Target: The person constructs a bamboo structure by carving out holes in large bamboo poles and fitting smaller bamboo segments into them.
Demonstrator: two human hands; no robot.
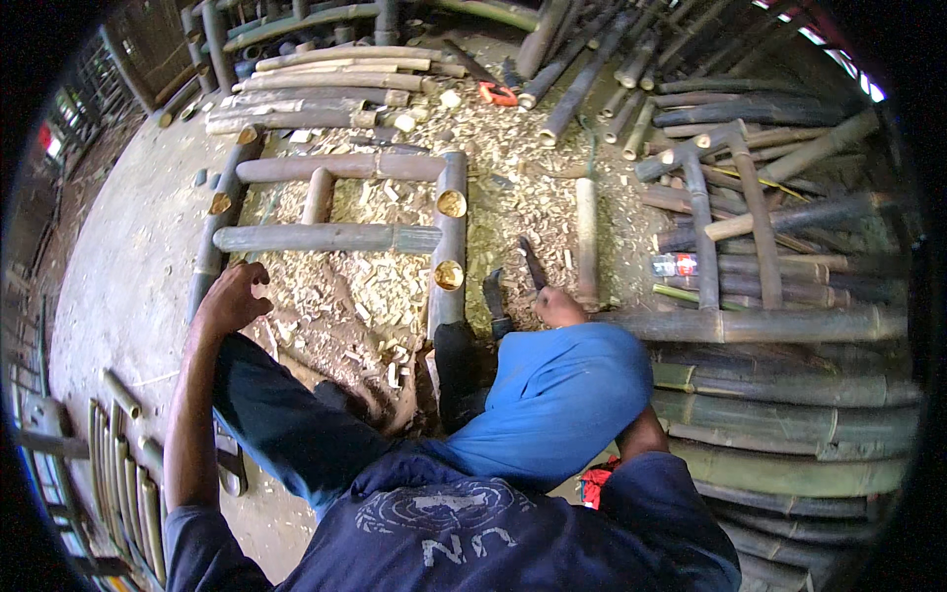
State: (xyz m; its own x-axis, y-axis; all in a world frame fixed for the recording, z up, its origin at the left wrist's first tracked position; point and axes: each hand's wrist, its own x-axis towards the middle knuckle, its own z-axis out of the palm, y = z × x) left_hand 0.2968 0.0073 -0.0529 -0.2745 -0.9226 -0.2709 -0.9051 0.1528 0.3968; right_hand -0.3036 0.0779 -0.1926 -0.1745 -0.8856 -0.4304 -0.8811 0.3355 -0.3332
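Note:
A bamboo frame (329, 239) lies in front of me, its crossbars joined between two thicker posts with pale cut ends. My left hand (235, 296) is beside its left post, fingers loosely bent and apart, holding nothing visible. Past my bent right knee, my right hand (560, 308) is closed round the near end of a slim dark knife-like tool (533, 262); the knee hides part of the hand. Just left of that hand lies a second dark tool (495, 298), its kind unclear. The frame's right post (449, 222) stands between my two hands.
Pale wood chips (365, 291) cover the ground. Split bamboo (330, 84) and an orange-handled saw (496, 93) lie at the back. To the right are a ladder-like bamboo frame (720, 324), a plastic bottle (675, 265) and stacked thick poles (789, 422). An upright-looking short pole (587, 242) lies nearer.

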